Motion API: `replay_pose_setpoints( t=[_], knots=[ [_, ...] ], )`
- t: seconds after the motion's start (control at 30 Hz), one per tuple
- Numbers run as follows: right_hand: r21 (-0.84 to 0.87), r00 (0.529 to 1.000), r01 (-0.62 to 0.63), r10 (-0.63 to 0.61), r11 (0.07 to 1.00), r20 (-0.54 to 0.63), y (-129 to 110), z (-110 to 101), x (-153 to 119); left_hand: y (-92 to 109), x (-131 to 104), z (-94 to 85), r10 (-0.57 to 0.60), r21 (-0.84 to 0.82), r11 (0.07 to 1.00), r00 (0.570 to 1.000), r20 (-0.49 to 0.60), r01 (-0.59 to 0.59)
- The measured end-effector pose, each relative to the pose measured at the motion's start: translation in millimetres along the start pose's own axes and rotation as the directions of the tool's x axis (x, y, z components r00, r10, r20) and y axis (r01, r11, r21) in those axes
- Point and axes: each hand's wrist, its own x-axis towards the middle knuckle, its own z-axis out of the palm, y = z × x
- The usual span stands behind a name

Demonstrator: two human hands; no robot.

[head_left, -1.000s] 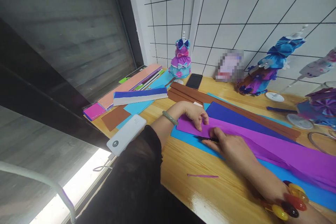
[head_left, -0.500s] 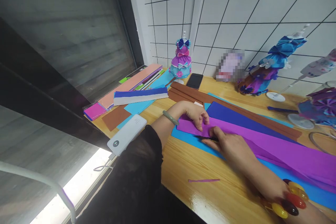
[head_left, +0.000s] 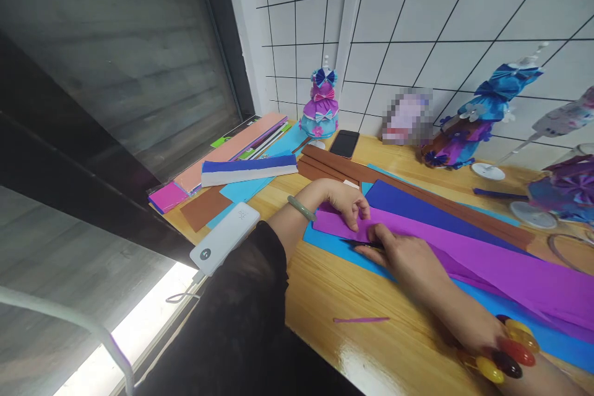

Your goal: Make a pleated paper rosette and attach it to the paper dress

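Note:
My left hand (head_left: pixel 342 203), a green bangle on its wrist, rests on the left end of a long folded sheet of purple paper (head_left: pixel 501 253). Its bent fingers and thumb press and hold the sheet. Just to the right, my right hand (head_left: pixel 406 258) grips a thin black pointed tool (head_left: pixel 350 241) at the near edge of the purple paper. My fingers cover most of the tool, so its exact kind is hidden. Beneath the purple paper lies a light blue sheet (head_left: pixel 325 246), and a dark blue sheet (head_left: pixel 394 198) shows behind it.
Brown strips (head_left: pixel 417 189) lie farther back. A white power bank (head_left: pixel 225 238) is at left, near stacked coloured sheets (head_left: pixel 223 154). Small dressed mannequins (head_left: pixel 320 105) and a phone (head_left: pixel 344 143) stand or lie by the wall. A thin purple scrap (head_left: pixel 361 320) lies in front.
My right hand and the black tool have shifted very slightly left along the purple paper's edge. My left hand stays in place.

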Motion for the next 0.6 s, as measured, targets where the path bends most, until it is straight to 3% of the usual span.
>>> replay_pose_setpoints(
  t=[0.3,0.6],
  knots=[
    [-0.038,1.000,-0.002,0.002,0.999,0.004,2.0,1.8,-1.3,1.4,-0.8,-0.3,0.029,0.068,0.997,1.000,-0.011,-0.028],
    [-0.036,0.999,0.015,-0.016,0.999,-0.028,0.7,3.1,-2.0,2.0,0.1,0.2,0.002,0.014,1.000,1.000,0.002,-0.002]
  ],
)
